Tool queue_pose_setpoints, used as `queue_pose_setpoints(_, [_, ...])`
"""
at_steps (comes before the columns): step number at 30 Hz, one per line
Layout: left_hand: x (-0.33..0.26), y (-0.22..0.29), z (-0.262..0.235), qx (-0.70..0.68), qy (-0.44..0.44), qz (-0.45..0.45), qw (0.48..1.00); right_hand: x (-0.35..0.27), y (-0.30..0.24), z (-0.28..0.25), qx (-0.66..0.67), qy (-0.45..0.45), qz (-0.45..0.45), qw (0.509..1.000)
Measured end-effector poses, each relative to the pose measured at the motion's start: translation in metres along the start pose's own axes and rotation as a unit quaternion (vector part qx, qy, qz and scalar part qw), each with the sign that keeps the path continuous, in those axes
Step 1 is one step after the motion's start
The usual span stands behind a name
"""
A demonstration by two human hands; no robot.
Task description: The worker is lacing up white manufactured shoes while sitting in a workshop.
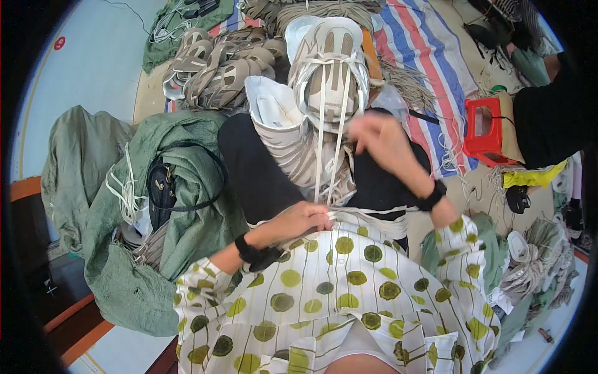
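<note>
A beige and white shoe (329,68) stands toe-up on my lap, sole side away from me, with two white laces (321,143) running down from its eyelets. My left hand (305,219) pinches the lower ends of the laces against my lap. My right hand (380,142) is raised beside the shoe's lower edge, fingers curled at the laces there. A second white shoe (274,115) leans against the first on its left.
A pile of finished shoes (218,68) lies ahead on the left. Green sacks (156,206) with a black strap bag (163,187) crowd my left. A striped mat (423,56), a red stool (486,128) and another person in black (548,118) are on the right. Lace bundles (529,268) lie lower right.
</note>
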State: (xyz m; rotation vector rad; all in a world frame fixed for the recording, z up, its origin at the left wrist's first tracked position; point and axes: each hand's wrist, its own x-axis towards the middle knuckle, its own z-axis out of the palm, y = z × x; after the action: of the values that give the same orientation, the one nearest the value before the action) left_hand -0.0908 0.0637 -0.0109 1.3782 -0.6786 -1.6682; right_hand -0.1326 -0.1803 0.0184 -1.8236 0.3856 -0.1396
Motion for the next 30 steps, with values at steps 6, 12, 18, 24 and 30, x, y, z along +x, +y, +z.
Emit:
queue_pose_setpoints(6, [-0.030,0.041,0.009,0.245,0.211,0.163,0.932,0.100,-0.013,-0.034,-0.309,0.190,-0.245,0.899])
queue_pose_setpoints(12, [-0.042,0.090,0.031,0.390,0.341,0.370,0.771,0.116,-0.012,-0.045,-0.499,0.075,-0.316,0.804])
queue_pose_setpoints(18, [-0.068,0.066,0.036,0.306,0.313,0.411,0.800,0.134,-0.002,-0.028,-0.548,0.063,-0.407,0.728])
queue_pose_setpoints(24, [-0.142,0.006,0.043,-0.055,0.243,0.165,0.954,0.111,0.044,-0.125,-0.570,0.164,-0.134,0.794])
queue_pose_setpoints(30, [-0.208,-0.051,0.101,-0.330,0.199,0.073,0.920,0.129,0.039,-0.054,-0.082,0.118,-0.220,0.965])
